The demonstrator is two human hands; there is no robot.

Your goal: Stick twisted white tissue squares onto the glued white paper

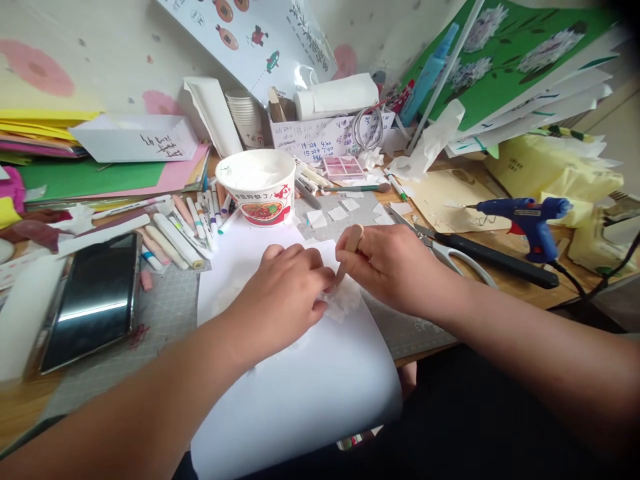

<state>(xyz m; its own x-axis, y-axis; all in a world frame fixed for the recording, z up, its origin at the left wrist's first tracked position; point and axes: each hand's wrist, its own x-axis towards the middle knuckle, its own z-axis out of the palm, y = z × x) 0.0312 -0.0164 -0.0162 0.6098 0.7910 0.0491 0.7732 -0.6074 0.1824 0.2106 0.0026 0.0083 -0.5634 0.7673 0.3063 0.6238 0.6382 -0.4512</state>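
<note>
My right hand (395, 267) pinches a flat wooden stick (349, 250), holding it upright with its lower end pressed onto crumpled white tissue pieces (345, 301). My left hand (285, 293) is curled, fingertips pressing the same tissue beside the stick's tip. Both hands work on a large white sheet of paper (300, 380) that hangs over the desk's front edge. A white instant-noodle cup (257, 187) stands just beyond the sheet.
Scissors (450, 250) and a blue glue gun (530, 217) lie to the right. Several markers and crayons (180, 233) and a phone (93, 300) lie left. Small white paper squares (340, 213) sit on the cutting mat. Paper stacks, cups and boxes crowd the back.
</note>
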